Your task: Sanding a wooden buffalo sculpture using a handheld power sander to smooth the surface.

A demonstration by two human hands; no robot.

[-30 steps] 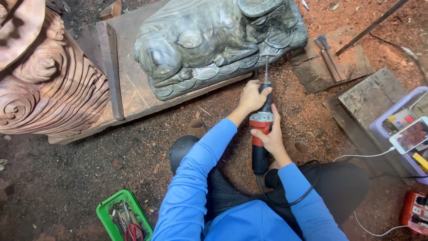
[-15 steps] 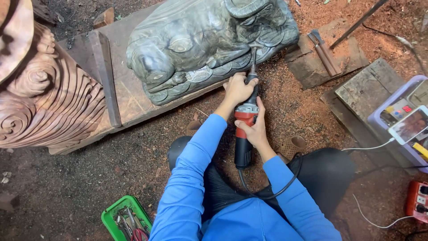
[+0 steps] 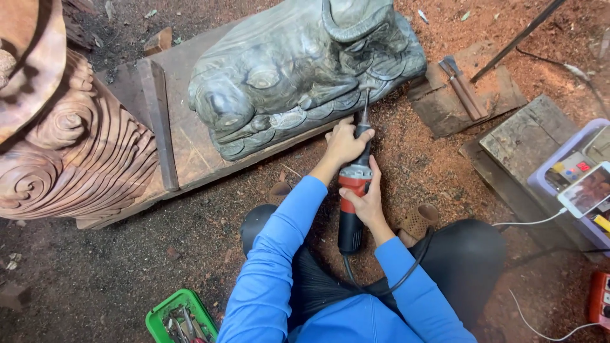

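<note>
A dark grey-green carved animal figure [image 3: 298, 70] lies on a wooden plank [image 3: 184, 136] on the sawdust floor. I hold a red and black corded rotary grinder [image 3: 352, 203] in both hands. My left hand [image 3: 343, 143] grips its front neck, close to the carving's scaled lower edge. My right hand [image 3: 365, 203] wraps the red body behind it. The thin bit [image 3: 365, 108] touches the carving's base. Both my sleeves are blue; I sit with my knees apart.
A large reddish carved wood piece with spiral waves [image 3: 63, 152] stands at the left. A green tray of tools [image 3: 181, 317] is near my left knee. Wood blocks [image 3: 470, 95], a purple bin with a phone [image 3: 581, 187] and a red device [image 3: 600, 298] sit on the right.
The view has shifted, so the carving and my hands sit further left and lower in frame. Both hands stay on the grinder, with its bit still at the carving's lower edge.
</note>
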